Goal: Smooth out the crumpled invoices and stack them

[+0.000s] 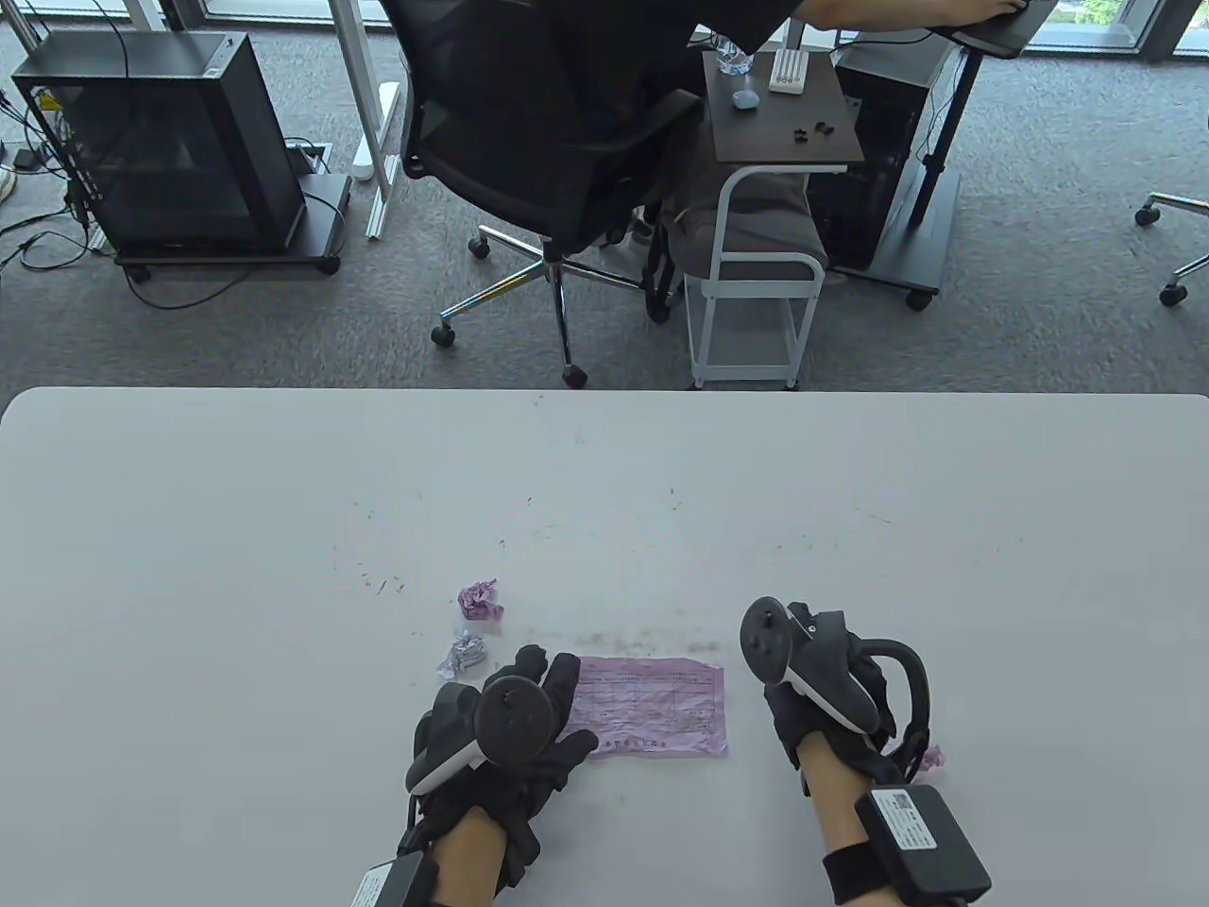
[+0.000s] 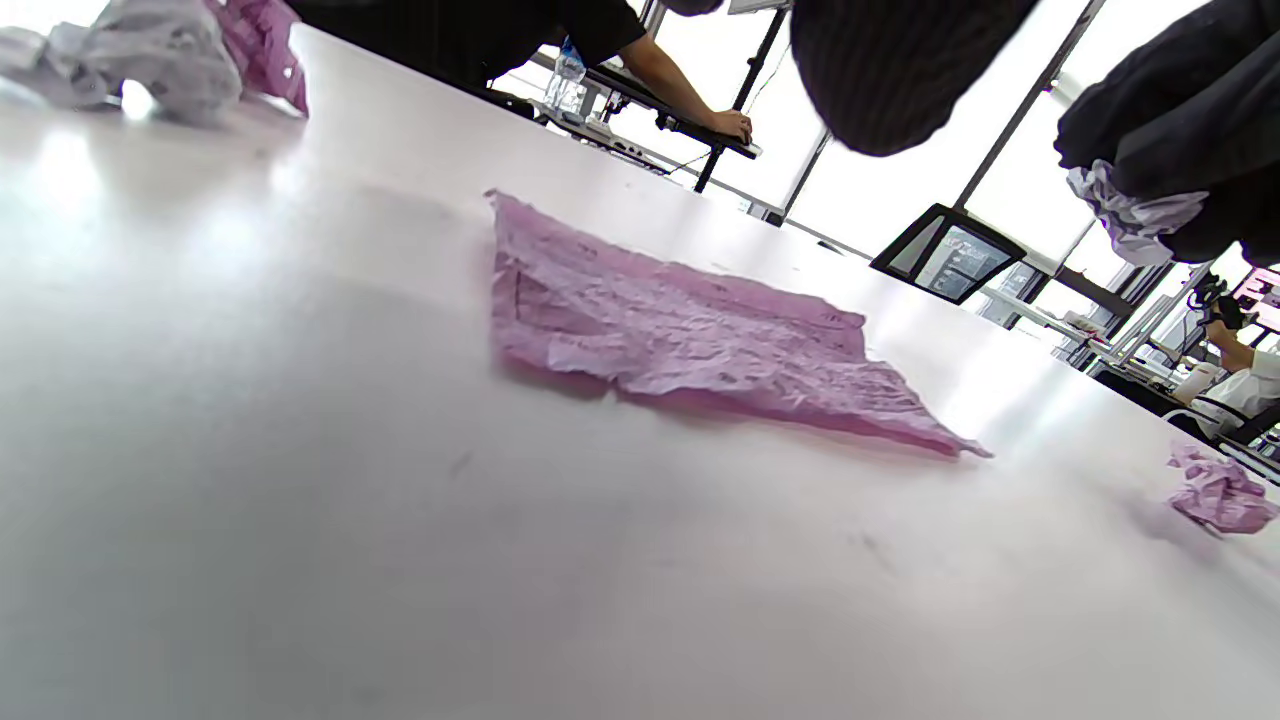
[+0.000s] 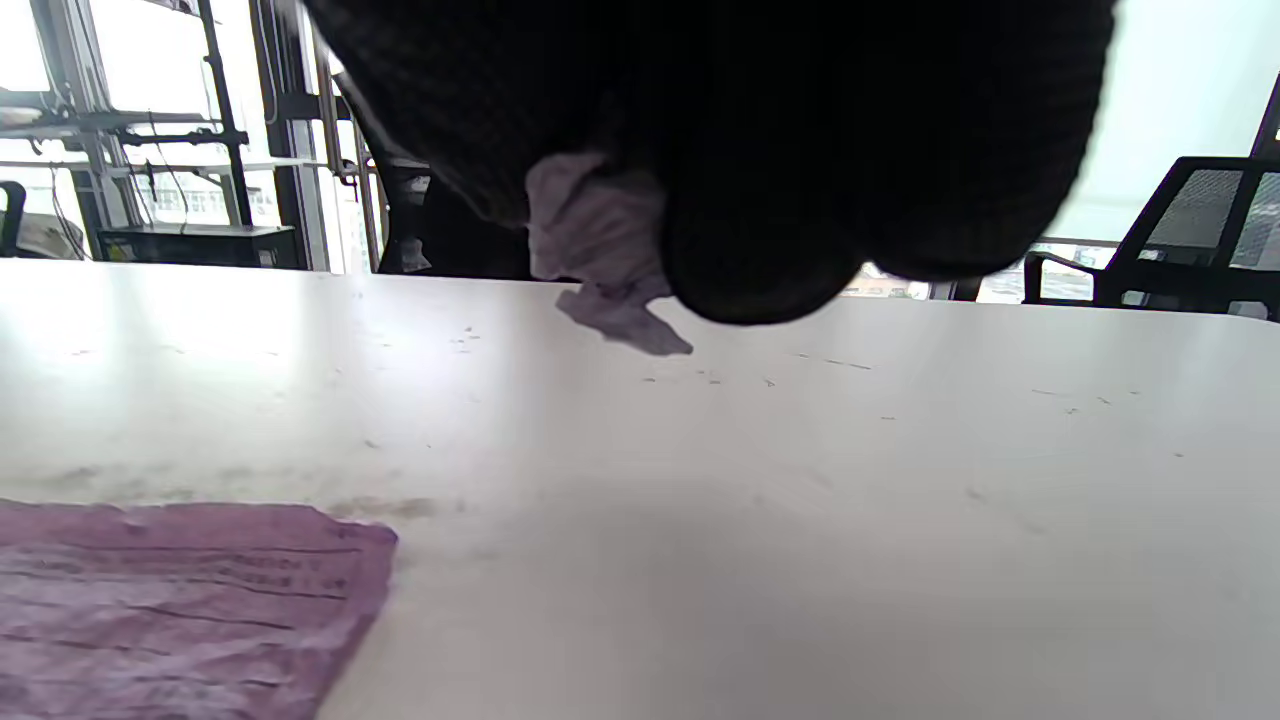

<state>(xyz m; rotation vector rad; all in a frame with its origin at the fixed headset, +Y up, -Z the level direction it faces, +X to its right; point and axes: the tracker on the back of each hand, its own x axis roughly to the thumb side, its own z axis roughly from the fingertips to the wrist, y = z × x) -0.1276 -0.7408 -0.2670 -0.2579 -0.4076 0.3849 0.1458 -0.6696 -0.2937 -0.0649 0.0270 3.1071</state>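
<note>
**Pink invoice lies flat while right hand grips a paper wad**

Two gloved hands sit at the near edge of a white table, each with a tracker strapped on its back. The left hand hovers at the left end of a flattened pink invoice; its fingers look extended toward the sheet, and the left wrist view shows the sheet lying free, creased but spread out, with nothing caught in that hand. Whether the fingertips touch the paper cannot be told. The right hand is just right of the sheet, its fingers curled round a pale crumpled wad, which the right wrist view shows tucked under the glove above the tabletop. Another pink ball lies beside the right wrist. Beyond the left hand rest two more crumpled pieces: a pink ball farther out and a white ball nearer the fingers. Across the floor behind the table, a person sits in a black office chair beside a small cart.
</note>
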